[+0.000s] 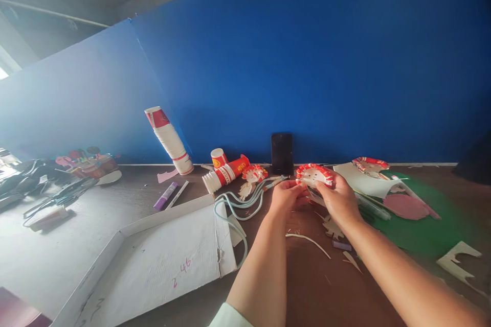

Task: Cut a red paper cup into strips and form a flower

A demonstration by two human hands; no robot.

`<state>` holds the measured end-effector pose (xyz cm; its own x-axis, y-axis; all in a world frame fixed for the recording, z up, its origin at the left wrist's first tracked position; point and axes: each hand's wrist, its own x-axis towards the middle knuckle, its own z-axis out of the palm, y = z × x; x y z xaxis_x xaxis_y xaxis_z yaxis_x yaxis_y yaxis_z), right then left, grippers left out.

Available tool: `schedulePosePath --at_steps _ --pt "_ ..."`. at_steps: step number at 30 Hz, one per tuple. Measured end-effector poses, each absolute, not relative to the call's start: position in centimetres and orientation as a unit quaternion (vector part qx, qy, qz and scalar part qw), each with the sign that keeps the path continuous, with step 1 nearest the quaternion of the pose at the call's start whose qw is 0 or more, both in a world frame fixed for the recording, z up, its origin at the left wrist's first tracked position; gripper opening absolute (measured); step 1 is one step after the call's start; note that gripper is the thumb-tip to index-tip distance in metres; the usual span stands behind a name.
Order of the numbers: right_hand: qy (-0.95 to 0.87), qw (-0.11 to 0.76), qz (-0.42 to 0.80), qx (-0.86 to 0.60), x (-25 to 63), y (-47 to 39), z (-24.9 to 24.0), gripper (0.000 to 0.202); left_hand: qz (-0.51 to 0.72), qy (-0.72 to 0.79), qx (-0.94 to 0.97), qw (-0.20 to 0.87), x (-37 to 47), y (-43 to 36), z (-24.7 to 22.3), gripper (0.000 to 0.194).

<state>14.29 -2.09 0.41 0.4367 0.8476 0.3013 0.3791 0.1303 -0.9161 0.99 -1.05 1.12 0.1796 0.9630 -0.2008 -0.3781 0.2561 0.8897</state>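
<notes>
Both my hands hold a cut and folded paper cup [315,176], a round piece with a white base and a red, white and yellow rim. My left hand [284,198] pinches its left edge. On the right side my right hand [338,199] grips it, with the thumb near the white base. The piece is held above the dark table, tilted towards me. Some fingertips are hidden behind it. Just beyond, a black phone [282,153] leans against the blue partition. Another cut cup with frayed white strips [251,182] lies left of my hands.
A leaning stack of paper cups [172,143], a purple glue stick [165,196], pale cables [229,199] and a white cardboard tray [169,260] lie left. Another folded cup [370,165], a pink paper circle [405,206] and a green mat [425,235] are right. Paper scraps [308,241] lie nearer me.
</notes>
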Motion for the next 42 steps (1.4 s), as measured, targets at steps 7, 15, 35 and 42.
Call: schedulePosePath --at_steps 7,15,35,42 --pt "-0.457 0.579 0.224 -0.637 14.6 -1.7 -0.2 0.044 0.531 0.43 0.464 0.564 0.5 -0.9 1.2 0.04" --pt "-0.444 0.575 0.22 -0.651 14.9 -1.4 -0.6 0.042 0.548 0.468 0.537 0.437 0.4 -0.5 0.4 0.018" --pt "-0.462 0.592 0.262 -0.606 14.5 -1.6 -0.8 0.039 0.558 0.434 0.659 0.259 -0.2 -0.6 0.2 0.005" --pt "-0.462 0.594 0.276 -0.598 14.4 -1.8 -0.4 0.041 0.559 0.44 0.649 0.268 -0.1 -0.4 -0.1 0.005"
